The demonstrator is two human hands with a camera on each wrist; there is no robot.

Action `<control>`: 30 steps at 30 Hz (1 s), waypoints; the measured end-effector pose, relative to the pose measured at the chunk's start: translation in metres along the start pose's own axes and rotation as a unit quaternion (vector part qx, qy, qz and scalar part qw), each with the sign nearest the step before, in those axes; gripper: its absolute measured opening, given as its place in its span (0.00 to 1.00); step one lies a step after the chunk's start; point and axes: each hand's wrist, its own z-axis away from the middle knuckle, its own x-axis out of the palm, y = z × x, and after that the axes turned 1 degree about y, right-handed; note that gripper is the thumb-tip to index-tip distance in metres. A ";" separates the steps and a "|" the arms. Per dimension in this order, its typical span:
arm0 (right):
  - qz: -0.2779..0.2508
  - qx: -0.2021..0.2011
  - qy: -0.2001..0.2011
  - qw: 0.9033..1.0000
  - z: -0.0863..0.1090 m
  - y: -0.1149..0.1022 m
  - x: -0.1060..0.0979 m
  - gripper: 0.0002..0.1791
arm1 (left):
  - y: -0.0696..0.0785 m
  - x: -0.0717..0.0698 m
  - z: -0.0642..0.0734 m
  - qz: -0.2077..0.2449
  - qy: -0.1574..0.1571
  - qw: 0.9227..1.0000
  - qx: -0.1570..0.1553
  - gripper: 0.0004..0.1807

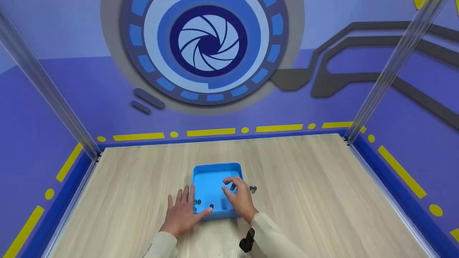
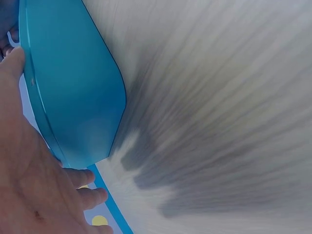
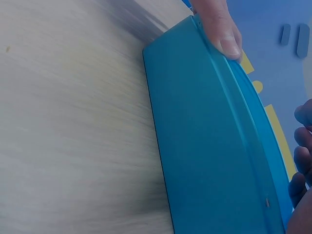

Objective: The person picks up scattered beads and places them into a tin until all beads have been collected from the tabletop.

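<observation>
A shallow blue plastic box (image 1: 215,167) sits on the wooden table, its outer side filling much of both wrist views. My left hand (image 1: 182,215) rests at its near left corner, fingers spread along the left side and thumb (image 3: 229,46) on the near rim. Over the box's right half hovers my right hand (image 1: 239,197), thumb and forefinger bent with a gap between them; I make out nothing held. Several dark marbles lie inside, a pair (image 1: 197,202) by the left wall and one (image 1: 211,206) near the left thumb. More marbles (image 1: 253,189) lie outside, right of the box.
The wooden tabletop (image 1: 322,200) stretches around the box. Blue-purple printed panels (image 1: 79,96) enclose its back and sides, with metal posts (image 1: 391,68) at the rear corners. A black wristband (image 1: 247,240) is on my right wrist.
</observation>
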 end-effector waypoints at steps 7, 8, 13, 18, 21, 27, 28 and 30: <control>0.014 0.010 0.007 1.000 0.000 0.002 -0.008 0.09 | 0.002 0.001 0.000 0.004 -0.004 1.000 -0.005 0.60; 0.018 0.012 0.010 1.000 0.000 0.002 -0.009 0.09 | 0.002 0.000 0.000 0.004 -0.005 1.000 -0.006 0.60; 0.025 0.009 0.018 0.999 0.001 -0.001 -0.015 0.10 | 0.002 -0.001 0.000 0.009 -0.009 1.000 -0.008 0.60; 0.027 0.008 0.013 1.000 -0.001 -0.001 -0.019 0.09 | 0.001 -0.001 0.000 0.021 -0.016 1.000 -0.012 0.60; 0.025 0.022 0.016 0.999 -0.001 0.002 -0.023 0.09 | 0.001 -0.001 0.000 0.028 -0.023 0.999 -0.016 0.61; 0.021 0.014 0.027 0.999 0.000 0.009 -0.031 0.09 | 0.000 -0.001 -0.001 0.029 -0.024 0.999 -0.015 0.60; 0.023 0.012 0.030 0.999 0.000 0.010 -0.032 0.09 | 0.000 -0.001 -0.001 0.030 -0.024 0.999 -0.015 0.60; 0.022 0.012 0.033 0.999 0.000 0.011 -0.034 0.10 | -0.001 -0.002 -0.001 0.030 -0.027 0.999 -0.017 0.60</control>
